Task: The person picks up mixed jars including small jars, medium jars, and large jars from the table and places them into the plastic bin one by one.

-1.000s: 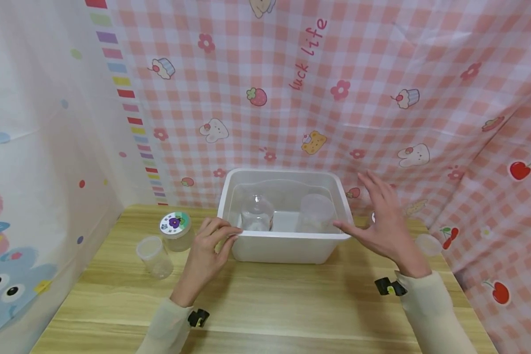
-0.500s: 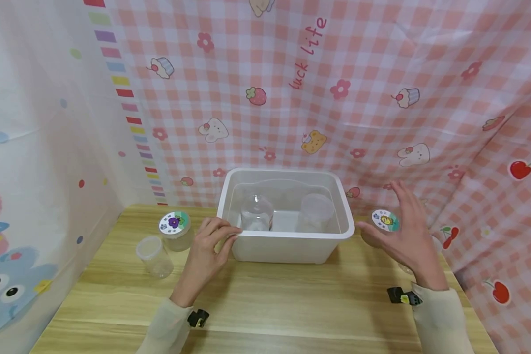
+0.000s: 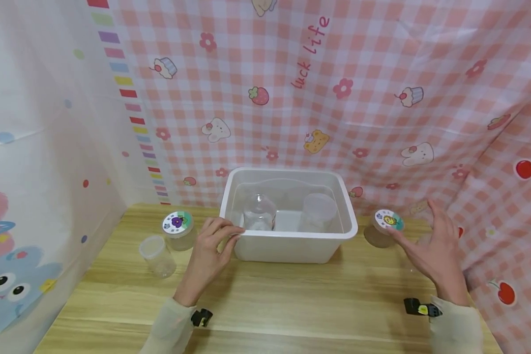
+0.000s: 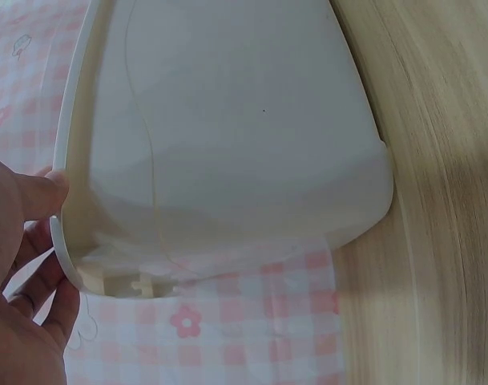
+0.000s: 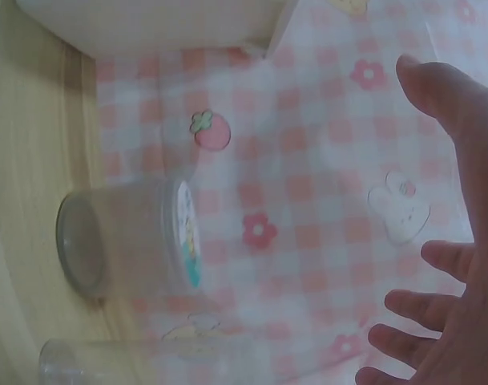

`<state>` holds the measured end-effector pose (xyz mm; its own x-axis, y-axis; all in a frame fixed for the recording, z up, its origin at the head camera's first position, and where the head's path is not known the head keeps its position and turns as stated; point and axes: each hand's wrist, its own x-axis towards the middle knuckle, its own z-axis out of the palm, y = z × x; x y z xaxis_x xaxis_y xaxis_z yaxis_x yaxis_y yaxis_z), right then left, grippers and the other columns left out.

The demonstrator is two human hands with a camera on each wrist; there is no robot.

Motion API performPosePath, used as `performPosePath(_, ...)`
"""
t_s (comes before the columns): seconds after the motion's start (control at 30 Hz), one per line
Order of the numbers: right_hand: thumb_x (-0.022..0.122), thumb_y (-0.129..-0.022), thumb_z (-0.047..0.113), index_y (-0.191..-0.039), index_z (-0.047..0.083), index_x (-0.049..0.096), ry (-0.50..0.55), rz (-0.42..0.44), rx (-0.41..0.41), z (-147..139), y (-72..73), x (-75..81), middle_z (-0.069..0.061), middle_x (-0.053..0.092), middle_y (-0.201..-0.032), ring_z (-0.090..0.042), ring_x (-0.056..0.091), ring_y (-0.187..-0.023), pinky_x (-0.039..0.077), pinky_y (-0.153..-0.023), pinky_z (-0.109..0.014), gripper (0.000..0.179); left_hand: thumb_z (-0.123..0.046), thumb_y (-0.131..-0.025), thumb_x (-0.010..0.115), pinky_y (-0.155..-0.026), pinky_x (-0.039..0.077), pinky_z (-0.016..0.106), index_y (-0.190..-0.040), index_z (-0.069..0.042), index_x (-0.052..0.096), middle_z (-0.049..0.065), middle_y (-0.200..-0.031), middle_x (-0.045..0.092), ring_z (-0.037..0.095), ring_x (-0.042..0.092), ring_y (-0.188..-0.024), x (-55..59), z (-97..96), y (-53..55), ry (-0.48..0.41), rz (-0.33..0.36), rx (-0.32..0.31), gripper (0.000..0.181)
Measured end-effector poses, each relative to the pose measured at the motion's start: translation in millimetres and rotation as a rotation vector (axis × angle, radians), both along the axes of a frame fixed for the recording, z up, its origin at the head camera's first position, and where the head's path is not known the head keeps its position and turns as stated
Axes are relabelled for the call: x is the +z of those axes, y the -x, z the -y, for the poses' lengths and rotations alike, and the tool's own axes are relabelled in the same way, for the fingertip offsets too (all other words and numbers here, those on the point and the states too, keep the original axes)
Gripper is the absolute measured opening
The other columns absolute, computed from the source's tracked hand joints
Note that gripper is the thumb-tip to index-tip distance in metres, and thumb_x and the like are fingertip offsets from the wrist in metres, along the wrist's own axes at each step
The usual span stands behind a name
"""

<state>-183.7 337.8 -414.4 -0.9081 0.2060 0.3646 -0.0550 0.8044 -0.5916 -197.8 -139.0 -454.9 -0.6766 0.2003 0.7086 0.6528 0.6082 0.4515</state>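
A white plastic bin (image 3: 287,248) stands at the middle back of the table. My left hand (image 3: 210,253) pinches its front left rim, and the left wrist view shows the thumb and fingers on either side of the rim (image 4: 61,160). Inside the bin are a clear jar (image 3: 258,216) and a second jar with a frosted lid (image 3: 318,209). My right hand (image 3: 435,253) is spread in the air, holding nothing. Nearest to it are a jar with a yellow-flower label on its lid (image 3: 380,233) and a clear jar (image 5: 115,365), mostly hidden by the hand in the head view.
Left of the bin stand a jar with a purple-flower lid (image 3: 179,231) and a clear jar with a translucent lid (image 3: 159,258). A pink checked cloth (image 3: 287,118) hangs behind the wooden table (image 3: 301,300). A white printed cloth (image 3: 40,147) hangs at the left.
My right hand has moved right, from beside the bin's right rim past the yellow-flower jar, which has come into view. The left hand stays on the rim.
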Motion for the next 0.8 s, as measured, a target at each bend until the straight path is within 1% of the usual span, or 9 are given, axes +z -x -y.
performPosePath(0.13, 0.079, -0.086, 0.048, -0.166, 0.017, 0.013, 0.018, 0.021, -0.031, -12, -1.4, -6.6, -0.022, 0.019, -0.170, -0.053, 0.015, -0.153, 0.011, -0.120, -0.073, 0.108, -0.005, -0.090, 0.077, -0.087, 0.048, 0.030, -0.102, -0.014, 0.079, -0.002, -0.100, 0.069, 0.018, 0.057, -0.103, -0.4, -0.4, 0.5, -0.003, 0.010, 0.001, 0.015)
performPosePath(0.27, 0.077, -0.087, 0.051, -0.166, 0.016, 0.010, 0.055, 0.079, -0.078, -22, -2.3, -13.2, -0.023, 0.014, -0.170, -0.053, 0.015, -0.153, 0.017, -0.115, -0.077, 0.109, -0.006, -0.091, 0.076, -0.088, 0.048, 0.030, -0.102, -0.014, 0.079, -0.001, -0.100, 0.069, 0.018, 0.057, -0.103, 0.1, -0.8, 0.9, -0.002, 0.019, 0.006, 0.014)
performPosePath(0.33, 0.075, -0.088, 0.054, -0.166, 0.016, 0.008, 0.079, 0.119, -0.103, -26, -3.4, -16.4, -0.026, 0.011, -0.170, -0.054, 0.012, -0.153, 0.018, -0.114, -0.078, 0.110, -0.006, -0.091, 0.076, -0.088, 0.048, 0.031, -0.102, -0.014, 0.079, -0.001, -0.100, 0.069, 0.018, 0.057, -0.104, 0.3, -1.0, 0.9, -0.001, 0.022, 0.007, 0.014)
performPosePath(0.37, 0.074, -0.088, 0.054, -0.166, 0.016, 0.007, 0.093, 0.136, -0.114, -28, -3.9, -18.0, -0.026, 0.010, -0.170, -0.056, 0.015, -0.152, 0.020, -0.113, -0.078, 0.110, -0.006, -0.091, 0.076, -0.088, 0.048, 0.031, -0.102, -0.014, 0.079, -0.001, -0.100, 0.069, 0.018, 0.057, -0.104, 0.5, -1.1, 0.9, -0.001, 0.022, 0.007, 0.014)
performPosePath(0.43, 0.073, -0.089, 0.055, -0.166, 0.017, 0.005, 0.121, 0.161, -0.133, -32, -5.3, -21.1, -0.026, 0.007, -0.170, -0.056, 0.014, -0.152, 0.020, -0.113, -0.078, 0.110, -0.006, -0.091, 0.076, -0.088, 0.048, 0.031, -0.102, -0.014, 0.079, -0.001, -0.100, 0.069, 0.018, 0.057, -0.104, 0.8, -1.1, 0.6, -0.002, 0.024, 0.007, 0.014)
performPosePath(0.53, 0.072, -0.090, 0.053, -0.166, 0.017, 0.004, 0.164, 0.164, -0.134, -38, -7.4, -25.3, -0.024, 0.006, -0.171, -0.053, 0.013, -0.154, 0.020, -0.115, -0.076, 0.109, -0.005, -0.091, 0.076, -0.088, 0.048, 0.031, -0.102, -0.014, 0.079, -0.001, -0.100, 0.069, 0.018, 0.057, -0.104, 1.4, -1.1, -0.2, -0.006, 0.025, 0.006, 0.014)
performPosePath(0.63, 0.073, -0.091, 0.051, -0.166, 0.017, 0.002, 0.199, 0.162, -0.126, -44, -9.5, -29.6, -0.021, 0.003, -0.172, -0.049, 0.007, -0.156, 0.015, -0.118, -0.075, 0.109, -0.005, -0.091, 0.076, -0.088, 0.048, 0.031, -0.102, -0.014, 0.079, -0.001, -0.100, 0.069, 0.018, 0.057, -0.104, 1.7, -1.0, -0.9, -0.005, 0.031, 0.008, 0.014)
performPosePath(0.73, 0.073, -0.091, 0.051, -0.166, 0.019, 0.000, 0.228, 0.180, -0.133, -48, -11.4, -34.3, -0.019, 0.003, -0.172, -0.050, 0.008, -0.156, 0.016, -0.117, -0.075, 0.109, -0.005, -0.091, 0.076, -0.088, 0.048, 0.031, -0.102, -0.014, 0.079, -0.001, -0.100, 0.069, 0.018, 0.058, -0.104, 1.2, -0.7, -1.0, -0.002, 0.035, 0.009, 0.014)
performPosePath(0.8, 0.073, -0.090, 0.053, -0.166, 0.021, -0.002, 0.257, 0.208, -0.149, -49, -12.7, -37.2, -0.019, 0.003, -0.172, -0.050, 0.010, -0.155, 0.018, -0.116, -0.076, 0.112, -0.005, -0.091, 0.076, -0.089, 0.048, 0.031, -0.102, -0.014, 0.079, -0.001, -0.100, 0.069, 0.018, 0.058, -0.104, 0.8, -0.4, -1.0, -0.002, 0.036, 0.012, 0.014)
